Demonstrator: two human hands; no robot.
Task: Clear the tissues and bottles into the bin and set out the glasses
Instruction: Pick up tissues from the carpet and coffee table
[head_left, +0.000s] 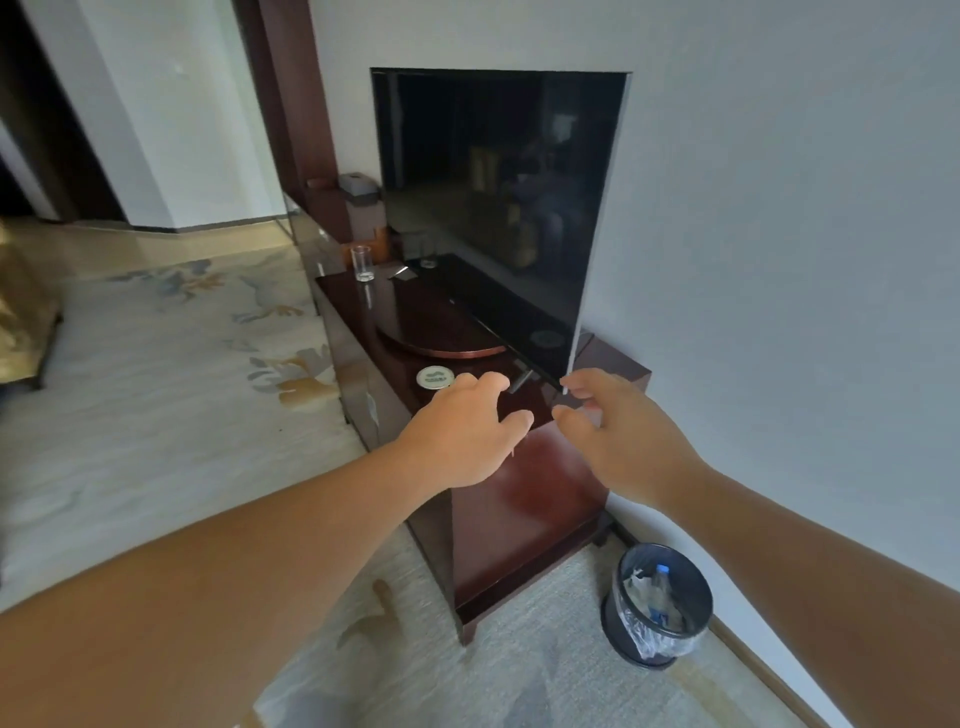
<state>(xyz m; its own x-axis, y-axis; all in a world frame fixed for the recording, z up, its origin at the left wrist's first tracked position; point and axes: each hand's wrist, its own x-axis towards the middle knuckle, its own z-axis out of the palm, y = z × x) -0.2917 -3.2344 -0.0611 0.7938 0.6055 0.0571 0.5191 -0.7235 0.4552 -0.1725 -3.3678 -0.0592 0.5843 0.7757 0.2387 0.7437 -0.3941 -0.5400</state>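
Two clear glasses stand at the far end of the dark wooden cabinet (519, 493): a tall glass (363, 263) near the front edge and a second glass (428, 256) by the TV's foot. A round white coaster (435, 377) lies near the near end. My left hand (462, 434) hovers just right of it, fingers loosely curved and holding nothing. My right hand (615, 439) hangs beside the TV's lower corner, thumb and fingers apart. On the floor to the right, the black bin (623, 636) with a clear liner holds a blue-capped bottle (661, 572) and crumpled tissues (637, 583).
A large black TV (498, 208) leans on the cabinet against the grey wall, over a round wooden base (441, 338). A grey tissue box (358, 184) sits on a ledge behind. Patterned carpet (171, 364) spreads to the left.
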